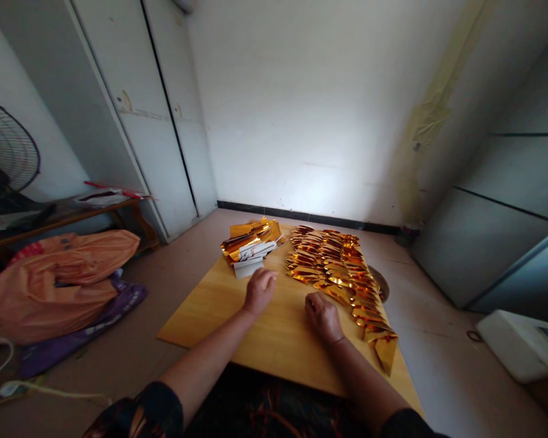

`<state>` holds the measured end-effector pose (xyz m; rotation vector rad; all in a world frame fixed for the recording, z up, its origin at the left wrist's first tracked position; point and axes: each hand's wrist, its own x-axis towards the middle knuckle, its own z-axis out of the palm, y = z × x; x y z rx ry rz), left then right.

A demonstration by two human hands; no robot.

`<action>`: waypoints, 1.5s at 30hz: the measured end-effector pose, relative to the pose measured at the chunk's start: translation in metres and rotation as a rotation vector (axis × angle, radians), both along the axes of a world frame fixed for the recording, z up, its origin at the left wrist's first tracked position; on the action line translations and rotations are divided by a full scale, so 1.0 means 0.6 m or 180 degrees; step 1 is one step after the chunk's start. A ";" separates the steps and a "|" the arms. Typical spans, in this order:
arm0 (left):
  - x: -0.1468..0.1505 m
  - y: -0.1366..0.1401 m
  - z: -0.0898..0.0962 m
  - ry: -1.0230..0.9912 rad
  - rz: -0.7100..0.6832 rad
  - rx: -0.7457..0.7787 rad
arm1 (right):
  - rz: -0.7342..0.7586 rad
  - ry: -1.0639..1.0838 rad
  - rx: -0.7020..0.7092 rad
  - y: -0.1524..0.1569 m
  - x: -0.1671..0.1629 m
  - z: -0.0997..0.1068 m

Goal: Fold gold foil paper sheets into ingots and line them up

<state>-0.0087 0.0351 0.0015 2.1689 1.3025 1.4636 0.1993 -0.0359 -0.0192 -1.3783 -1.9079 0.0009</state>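
Left hand point(259, 292), right hand point(323, 315): fingers curled in; from here, can't tell if pinching anything. Foil sheets point(246, 237) beyond left, gold folded pieces point(335, 271) in rows beside right, on wooden tabletop point(210, 310). Knuckles best off rows.

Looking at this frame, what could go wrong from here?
The folded gold foil pieces line the right edge of the wooden tabletop, so some might slip off. The right hand is close beside them and could knock the rows askew. The gold foil sheets at the far left lie in an uneven pile, which may slide apart.
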 end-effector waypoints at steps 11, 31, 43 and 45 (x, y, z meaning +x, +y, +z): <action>-0.133 0.129 0.059 -0.0436 0.1207 -0.1659 | -0.0061 0.0317 -0.0426 0.007 0.001 0.000; -0.140 0.131 0.023 -0.0925 0.1771 -0.1649 | -0.0016 0.0073 -0.0397 0.009 0.001 -0.010; -0.146 0.082 0.113 -0.1415 0.1975 -0.0807 | 0.0024 0.0018 -0.0590 0.001 -0.003 0.006; -0.117 0.060 0.124 -0.2100 0.1313 -0.0869 | 0.0100 0.0156 -0.0548 -0.001 -0.011 0.014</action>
